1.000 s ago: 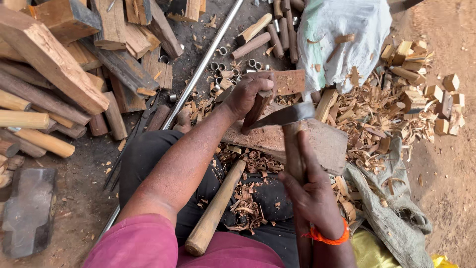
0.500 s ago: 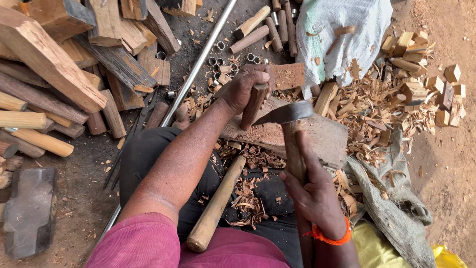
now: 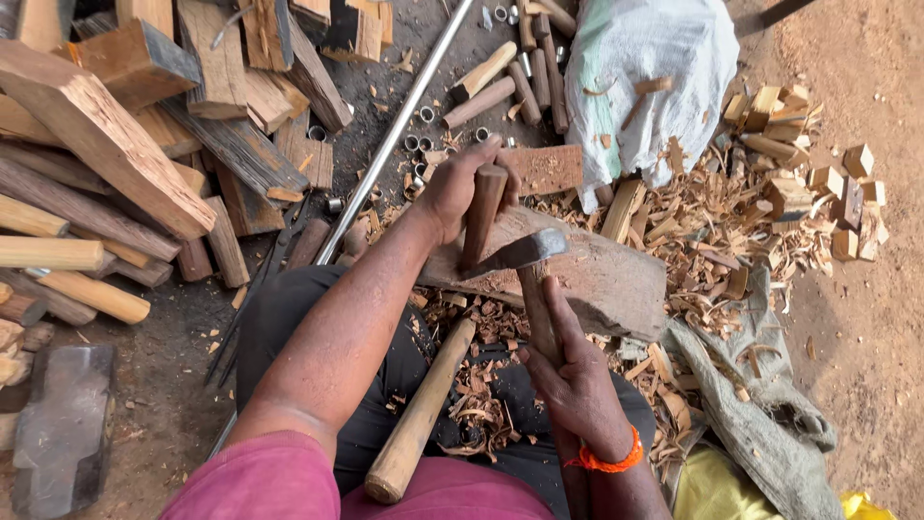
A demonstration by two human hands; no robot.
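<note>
The left hand (image 3: 452, 188) is clenched around one short round wooden stick (image 3: 480, 214), holding it upright with its lower end on the chopping block (image 3: 616, 279), a worn slab lying on the ground in front of the person's knees. The right hand (image 3: 576, 380) grips the wooden handle of one small axe (image 3: 525, 252), whose metal head lies against the stick near the block's near edge. One longer turned handle (image 3: 419, 414) rests across the person's lap, free of both hands. Curled wood shavings (image 3: 481, 409) cover the lap and the ground around the block. One steel pipe (image 3: 395, 130) runs diagonally beyond the left hand, with several small metal rings (image 3: 423, 116) scattered beside it. One white sack (image 3: 650, 67) stands past the block's far edge. A pile of split timber (image 3: 144, 144) fills the left side, and one sledgehammer head (image 3: 63, 429) lies at the lower left. Small cut wood blocks (image 3: 828, 183), too many to count, lie to the right.
</note>
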